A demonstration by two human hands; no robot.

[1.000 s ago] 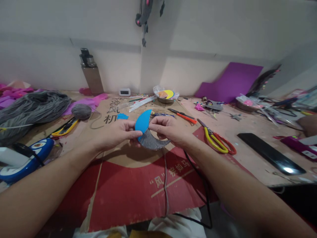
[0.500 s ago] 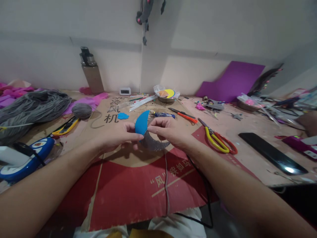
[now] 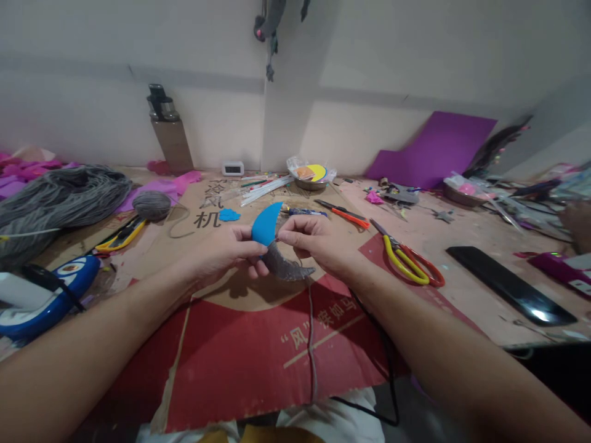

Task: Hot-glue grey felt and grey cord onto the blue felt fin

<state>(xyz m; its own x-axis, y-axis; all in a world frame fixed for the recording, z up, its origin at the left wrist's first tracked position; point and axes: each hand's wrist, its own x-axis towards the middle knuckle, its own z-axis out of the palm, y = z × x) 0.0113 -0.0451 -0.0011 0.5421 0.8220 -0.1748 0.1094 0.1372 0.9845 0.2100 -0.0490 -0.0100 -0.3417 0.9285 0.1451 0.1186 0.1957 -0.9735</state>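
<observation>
Between my hands is a crescent (image 3: 268, 225), its upper half bare blue sheet and its lower half wrapped in grey yarn (image 3: 287, 268). My left hand (image 3: 240, 251) pinches the crescent by its outer edge, near where wrapping meets blue. At the inner edge my right hand (image 3: 307, 240) has thumb and forefinger pressed together on what looks like the grey yarn; the fingers mostly hide it. A yarn tail (image 3: 311, 344) hangs from the crescent's lower tip over the cardboard. Behind my left hand lies a small blue scalloped cutout (image 3: 229, 215).
Red-and-brown cardboard (image 3: 240, 369) covers the table's front. On the right lie an orange-handled tool (image 3: 344, 215), scissors (image 3: 409, 261) and a dark glossy slab (image 3: 508, 286). To the left are a yarn ball (image 3: 151, 205), grey skein (image 3: 69, 194), yellow cutter (image 3: 122, 237) and blue device (image 3: 55, 295).
The crescent has turned slightly, its wrapped lower tip swinging to show more of the grey side. Both hands keep nearly the same place and hold.
</observation>
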